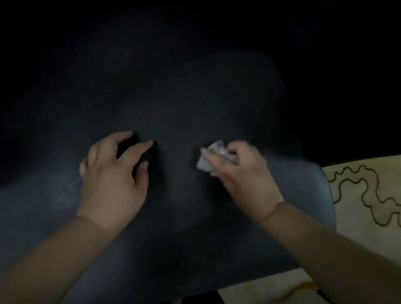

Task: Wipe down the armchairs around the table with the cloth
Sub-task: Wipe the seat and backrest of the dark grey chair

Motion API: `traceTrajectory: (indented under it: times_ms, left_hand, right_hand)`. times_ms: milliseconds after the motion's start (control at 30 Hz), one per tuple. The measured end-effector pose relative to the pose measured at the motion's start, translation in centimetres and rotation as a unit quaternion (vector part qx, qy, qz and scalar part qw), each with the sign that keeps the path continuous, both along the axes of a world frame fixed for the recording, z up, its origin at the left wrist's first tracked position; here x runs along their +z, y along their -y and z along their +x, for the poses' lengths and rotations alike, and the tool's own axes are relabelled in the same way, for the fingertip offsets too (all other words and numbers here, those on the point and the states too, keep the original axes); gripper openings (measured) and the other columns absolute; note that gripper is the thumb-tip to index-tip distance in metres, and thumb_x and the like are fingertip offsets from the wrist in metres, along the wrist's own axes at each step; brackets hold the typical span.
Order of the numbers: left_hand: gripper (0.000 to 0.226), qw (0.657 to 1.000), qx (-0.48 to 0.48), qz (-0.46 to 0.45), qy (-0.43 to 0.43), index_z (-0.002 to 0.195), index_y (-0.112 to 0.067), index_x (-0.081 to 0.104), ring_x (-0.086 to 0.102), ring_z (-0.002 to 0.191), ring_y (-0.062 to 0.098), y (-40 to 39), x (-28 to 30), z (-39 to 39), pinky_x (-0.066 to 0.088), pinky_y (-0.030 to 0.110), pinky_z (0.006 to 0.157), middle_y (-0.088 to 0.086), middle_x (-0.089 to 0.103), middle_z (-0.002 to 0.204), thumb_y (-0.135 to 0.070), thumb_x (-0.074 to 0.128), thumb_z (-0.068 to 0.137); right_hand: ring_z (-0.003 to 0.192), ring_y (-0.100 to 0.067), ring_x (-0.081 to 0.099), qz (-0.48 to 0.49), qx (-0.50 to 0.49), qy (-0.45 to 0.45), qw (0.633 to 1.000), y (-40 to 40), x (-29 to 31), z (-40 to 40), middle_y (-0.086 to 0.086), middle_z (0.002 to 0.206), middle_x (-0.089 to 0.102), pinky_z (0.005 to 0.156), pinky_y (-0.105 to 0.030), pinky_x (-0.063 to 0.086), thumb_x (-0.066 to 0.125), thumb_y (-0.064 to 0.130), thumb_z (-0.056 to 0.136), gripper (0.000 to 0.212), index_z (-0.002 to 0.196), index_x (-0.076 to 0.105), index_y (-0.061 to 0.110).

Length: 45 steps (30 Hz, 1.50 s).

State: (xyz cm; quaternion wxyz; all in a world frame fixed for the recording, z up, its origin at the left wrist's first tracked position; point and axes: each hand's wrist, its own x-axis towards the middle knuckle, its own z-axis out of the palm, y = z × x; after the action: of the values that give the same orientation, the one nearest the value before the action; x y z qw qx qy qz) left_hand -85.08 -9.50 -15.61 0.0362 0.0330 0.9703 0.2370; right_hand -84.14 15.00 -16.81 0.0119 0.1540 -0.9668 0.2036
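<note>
A dark grey armchair [180, 233] fills most of the dim view, its upper part fading into darkness. My right hand [242, 178] grips a small crumpled pale cloth [214, 156] and holds it against the chair's surface right of centre. My left hand [115, 172] rests on the chair to the left, fingers bent with the tips touching the upholstery, holding nothing. The two hands are about a hand's width apart.
A cream carpet [367, 209] with a dark wavy line pattern shows at the right and lower right, beyond the chair's edge. Everything above and left of the chair is too dark to make out.
</note>
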Motion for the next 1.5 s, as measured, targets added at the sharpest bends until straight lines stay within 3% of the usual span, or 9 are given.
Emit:
traceTrajectory:
  times_ms: [133,200,433,633,867,1067,1267,1400,1500]
  left_hand:
    - [0.042,1.0,0.021,0.0,0.004,0.121,-0.026,0.063,0.038,0.118,0.03,0.9,0.1,0.4,0.033,0.053,0.096,0.007,0.048,0.129,-0.013,0.065,0.082]
    - [0.042,1.0,0.02,0.001,0.004,0.122,-0.027,0.062,0.037,0.118,0.029,1.1,0.1,0.6,0.032,0.052,0.096,0.007,0.047,0.129,-0.014,0.065,0.083]
    - [0.042,1.0,0.006,0.009,-0.001,0.121,-0.028,0.062,0.037,0.117,0.028,1.2,0.0,0.9,0.033,0.052,0.094,0.005,0.046,0.129,-0.015,0.065,0.082]
    - [0.042,1.0,-0.017,0.005,0.01,0.122,-0.027,0.061,0.036,0.12,0.028,0.5,-0.1,1.3,0.032,0.053,0.095,0.006,0.046,0.131,-0.018,0.066,0.082]
    - [0.043,0.999,-0.042,-0.007,0.017,0.124,-0.025,0.061,0.034,0.122,0.028,-0.6,0.2,1.7,0.031,0.052,0.098,0.007,0.046,0.133,-0.018,0.066,0.082]
    - [0.045,0.998,-0.048,-0.019,0.017,0.126,-0.024,0.059,0.034,0.123,0.031,-0.9,0.0,1.9,0.03,0.055,0.098,0.008,0.044,0.133,-0.018,0.065,0.083]
    - [0.046,0.998,-0.056,-0.017,0.01,0.127,-0.025,0.057,0.034,0.122,0.031,-2.7,-0.2,1.9,0.03,0.057,0.098,0.008,0.044,0.133,-0.017,0.065,0.083]
    - [0.046,0.998,-0.063,-0.02,0.01,0.126,-0.025,0.058,0.035,0.12,0.032,-3.4,0.0,1.6,0.033,0.06,0.095,0.008,0.044,0.132,-0.017,0.065,0.082]
    - [0.046,0.998,-0.064,-0.025,0.012,0.126,-0.025,0.058,0.035,0.12,0.033,-3.6,-0.1,1.3,0.032,0.06,0.097,0.009,0.044,0.131,-0.014,0.067,0.081]
  right_hand:
    - [0.094,-0.032,0.052,-0.011,-0.178,-0.023,0.984,-0.3,-1.4,-5.3,-0.016,0.109,0.051,0.087,-0.038,0.045,0.059,0.024,0.091,0.036,0.127,0.061,0.024]
    - [0.092,-0.02,0.06,0.004,-0.213,-0.04,0.976,1.9,-1.7,-7.3,-0.003,0.1,0.057,0.089,-0.045,0.049,0.063,0.04,0.087,0.022,0.102,0.063,0.024]
    - [0.073,-0.033,0.053,-0.006,0.036,0.05,0.998,2.7,1.2,2.7,-0.013,0.086,0.052,0.061,-0.041,0.05,0.069,0.026,0.082,0.042,0.123,0.064,0.031]
    - [0.09,-0.04,0.048,0.02,-0.261,0.022,0.965,-1.7,0.2,0.5,-0.023,0.104,0.048,0.083,-0.05,0.046,0.068,0.018,0.086,0.045,0.13,0.059,0.023]
    - [0.081,-0.032,0.053,0.024,-0.067,0.01,0.997,2.0,0.2,10.2,-0.01,0.101,0.049,0.069,-0.04,0.05,0.065,0.021,0.082,0.048,0.127,0.06,0.036]
    - [0.095,-0.03,0.043,-0.019,-0.341,0.042,0.939,-1.3,-0.2,8.4,-0.014,0.109,0.044,0.083,-0.05,0.046,0.06,0.016,0.089,0.049,0.135,0.054,0.031]
    - [0.091,-0.026,0.05,-0.072,-0.214,0.042,0.973,3.0,0.6,9.8,-0.01,0.108,0.047,0.08,-0.044,0.051,0.067,0.015,0.084,0.054,0.134,0.055,0.03]
    - [0.098,-0.005,0.046,-0.162,-0.402,0.038,0.901,-1.8,1.7,7.7,0.013,0.113,0.03,0.094,-0.019,0.04,0.061,0.028,0.091,0.06,0.14,0.033,0.049]
    - [0.109,-0.01,0.047,-0.106,-0.552,0.056,0.825,-5.2,1.4,7.3,0.007,0.122,0.035,0.092,-0.025,0.041,0.056,0.045,0.09,0.061,0.143,0.025,0.044]
